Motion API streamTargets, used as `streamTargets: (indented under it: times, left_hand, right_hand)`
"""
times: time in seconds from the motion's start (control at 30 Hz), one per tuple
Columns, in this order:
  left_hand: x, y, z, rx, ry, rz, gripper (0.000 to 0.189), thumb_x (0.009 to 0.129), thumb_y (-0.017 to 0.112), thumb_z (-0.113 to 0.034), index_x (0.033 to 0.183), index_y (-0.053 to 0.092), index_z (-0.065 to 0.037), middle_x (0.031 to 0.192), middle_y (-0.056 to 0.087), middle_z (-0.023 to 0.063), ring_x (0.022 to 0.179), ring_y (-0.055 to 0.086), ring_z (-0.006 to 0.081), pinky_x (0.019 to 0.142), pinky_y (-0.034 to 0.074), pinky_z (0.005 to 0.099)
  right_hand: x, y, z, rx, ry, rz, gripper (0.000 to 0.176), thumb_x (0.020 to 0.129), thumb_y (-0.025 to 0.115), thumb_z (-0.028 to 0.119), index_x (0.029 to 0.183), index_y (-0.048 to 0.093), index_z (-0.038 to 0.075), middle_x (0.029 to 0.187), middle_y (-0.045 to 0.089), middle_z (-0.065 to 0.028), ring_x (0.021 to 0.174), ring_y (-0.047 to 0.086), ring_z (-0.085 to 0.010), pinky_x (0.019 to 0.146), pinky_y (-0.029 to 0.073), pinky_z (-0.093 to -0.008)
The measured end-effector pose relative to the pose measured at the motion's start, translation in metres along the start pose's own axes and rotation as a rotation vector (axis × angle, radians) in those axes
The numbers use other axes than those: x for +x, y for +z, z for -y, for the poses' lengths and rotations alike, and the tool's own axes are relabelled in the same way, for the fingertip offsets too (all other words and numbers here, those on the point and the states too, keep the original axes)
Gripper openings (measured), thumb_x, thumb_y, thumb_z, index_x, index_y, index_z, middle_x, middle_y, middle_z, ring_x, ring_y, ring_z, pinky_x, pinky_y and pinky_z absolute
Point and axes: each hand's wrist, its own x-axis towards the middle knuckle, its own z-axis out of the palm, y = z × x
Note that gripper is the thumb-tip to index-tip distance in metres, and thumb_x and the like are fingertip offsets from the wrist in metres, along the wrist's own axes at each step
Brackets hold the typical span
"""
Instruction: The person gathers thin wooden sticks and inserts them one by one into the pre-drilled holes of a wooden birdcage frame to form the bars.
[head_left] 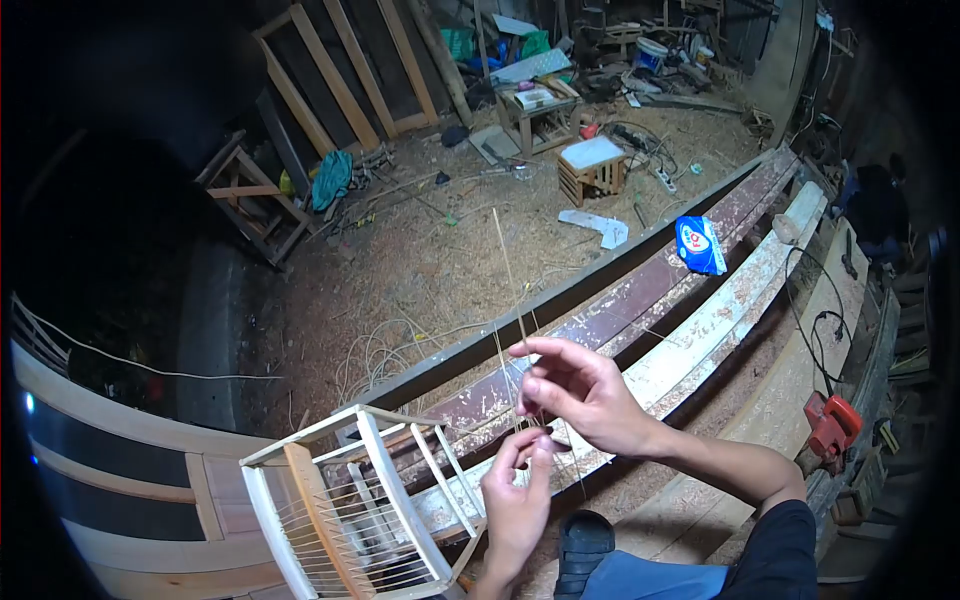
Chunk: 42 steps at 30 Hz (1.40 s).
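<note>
Several thin, straw-coloured strips (508, 262), like slivers of bamboo or stiff wire, stand up between my hands and trail below them. My right hand (590, 400) pinches them from the right, thumb and index finger together and the other fingers curled. Just below, my left hand (518, 490) closes its fingertips on their lower part. Exactly where each strip is gripped is hidden by the fingers. A small wooden frame (402, 500) with thin parallel rods across it, like a cage, rests left of my left hand.
Long planks (690, 340) strewn with shavings run diagonally beside me. A blue packet (700, 246) lies on them. A red power tool (830, 430) with a black cord sits at the right. Coiled strands (375, 355) lie on the ground. Beyond is a slatted crate (592, 180).
</note>
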Motion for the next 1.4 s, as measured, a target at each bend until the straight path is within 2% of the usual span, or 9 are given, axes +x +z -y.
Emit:
streamTargets:
  times: [0.17,0.33,0.5,0.67,0.73,0.87,1.0,1.2,1.4]
  left_hand:
    - [-0.036,-0.029,-0.066,0.277,0.163,0.06,0.051,0.102,0.069,-0.016,0.147,0.054,0.003,0.147,0.061,0.0186,0.138,0.057,0.0262,0.116,0.042,0.0398]
    - [-0.045,-0.1,-0.14,0.526,0.408,0.004,0.039,0.099,0.068,-0.011,0.136,0.064,0.001,0.136,0.068,0.0182,0.132,0.062,0.0287,0.115,0.046,0.0417]
    - [-0.032,-0.206,-0.138,0.973,0.729,-0.333,0.032,0.092,0.07,-0.008,0.122,0.07,0.0,0.127,0.07,0.0181,0.124,0.063,0.0362,0.109,0.048,0.0476]
    - [-0.03,-0.264,-0.096,1.061,0.644,-0.394,0.043,0.088,0.073,-0.005,0.131,0.066,-0.002,0.137,0.066,0.0184,0.132,0.058,0.0353,0.115,0.043,0.0477]
    - [-0.034,-0.276,-0.082,1.051,0.628,-0.385,0.044,0.089,0.072,-0.005,0.132,0.065,-0.003,0.137,0.065,0.0198,0.133,0.058,0.0355,0.115,0.045,0.0464]
    - [-0.043,-0.282,-0.069,0.593,0.404,-0.477,0.045,0.089,0.076,-0.01,0.132,0.067,-0.004,0.14,0.066,0.0158,0.134,0.058,0.0354,0.116,0.042,0.0457]
    - [-0.045,-0.285,-0.075,0.995,0.389,-0.248,0.036,0.096,0.074,-0.029,0.126,0.074,-0.008,0.143,0.065,0.0148,0.14,0.054,0.0347,0.121,0.031,0.0493]
    - [-0.043,-0.282,-0.08,1.192,0.367,0.007,0.056,0.099,0.068,-0.05,0.138,0.071,-0.01,0.143,0.069,0.0101,0.146,0.052,0.031,0.13,0.012,0.0593]
    - [-0.044,-0.269,-0.08,1.086,0.362,0.007,0.061,0.098,0.071,-0.045,0.135,0.068,0.003,0.138,0.069,0.0209,0.14,0.058,0.0339,0.129,0.02,0.0584]
  right_hand:
    - [-0.004,0.029,0.043,-0.097,-0.013,-0.068,0.035,0.112,0.055,0.008,0.146,0.058,0.0,0.095,0.064,-0.0006,0.078,0.055,-0.0038,0.068,0.05,-0.0212]
    - [0.007,0.071,0.054,-0.522,-0.187,0.071,0.044,0.102,0.061,-0.004,0.145,0.064,0.005,0.111,0.077,-0.0131,0.085,0.068,-0.0122,0.073,0.054,-0.0283]
    - [0.016,0.123,0.034,-0.872,-0.266,0.251,0.02,0.103,0.06,0.007,0.122,0.057,0.002,0.088,0.071,-0.02,0.078,0.073,-0.0385,0.067,0.057,-0.0461]
    - [0.028,0.151,-0.003,-0.983,-0.468,0.376,0.025,0.09,0.072,0.003,0.114,0.063,0.002,0.089,0.067,-0.0125,0.073,0.069,-0.0308,0.062,0.055,-0.0404]
    - [0.027,0.159,-0.004,-1.145,-0.398,0.411,0.027,0.092,0.072,0.01,0.116,0.061,0.008,0.097,0.062,-0.0108,0.088,0.069,-0.0313,0.061,0.053,-0.0432]
    - [0.029,0.177,0.002,-1.411,-0.444,0.312,0.042,0.094,0.077,0.026,0.132,0.068,0.011,0.099,0.06,-0.0072,0.085,0.061,-0.0212,0.057,0.049,-0.0366]
    - [0.034,0.173,0.011,-1.435,-0.589,0.198,0.036,0.095,0.077,0.031,0.127,0.074,0.014,0.095,0.059,-0.0058,0.085,0.058,-0.0224,0.064,0.046,-0.0375]
    - [0.02,0.15,0.008,-1.427,-0.52,0.183,0.031,0.091,0.081,0.02,0.122,0.078,0.018,0.084,0.059,-0.0021,0.077,0.056,-0.0206,0.069,0.038,-0.0395]
    - [0.013,0.121,-0.003,-1.359,-0.548,0.239,0.039,0.084,0.081,0.01,0.122,0.077,0.018,0.082,0.061,-0.0007,0.071,0.059,-0.0194,0.061,0.043,-0.0365]
